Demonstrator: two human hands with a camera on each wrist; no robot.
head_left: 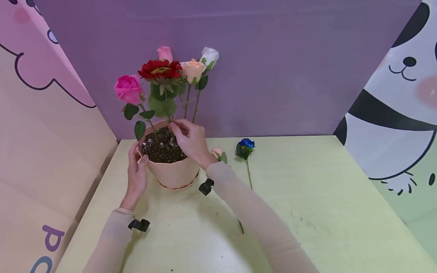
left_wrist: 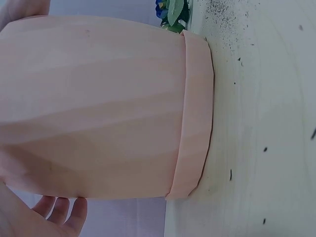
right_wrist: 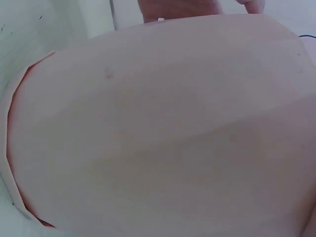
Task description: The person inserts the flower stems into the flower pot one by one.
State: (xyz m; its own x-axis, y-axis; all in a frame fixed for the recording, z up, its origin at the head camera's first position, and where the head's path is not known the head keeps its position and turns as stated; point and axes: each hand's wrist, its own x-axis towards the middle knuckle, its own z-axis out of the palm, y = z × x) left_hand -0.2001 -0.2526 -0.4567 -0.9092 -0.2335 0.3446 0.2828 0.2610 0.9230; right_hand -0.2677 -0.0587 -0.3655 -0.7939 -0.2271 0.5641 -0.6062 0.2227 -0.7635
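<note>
Pinching what looks like the red flower (head_left: pixel 161 71) by its stem, just above the soil (head_left: pixel 160 149) in the pot (head_left: pixel 175 174), the right hand (head_left: pixel 191 140) probably steadies it; left hand (head_left: pixel 137 176) grips the pot's left side, likely against tipping. Blue rose (head_left: pixel 246 143) lies right of the pot, partly blocked by the right sleeve (head_left: pixel 259 212).

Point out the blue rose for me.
In the head view, the blue rose lies on the table, to the right of the flower pot and just right of a pale pink flower, its stem partly hidden by the right sleeve.
</note>
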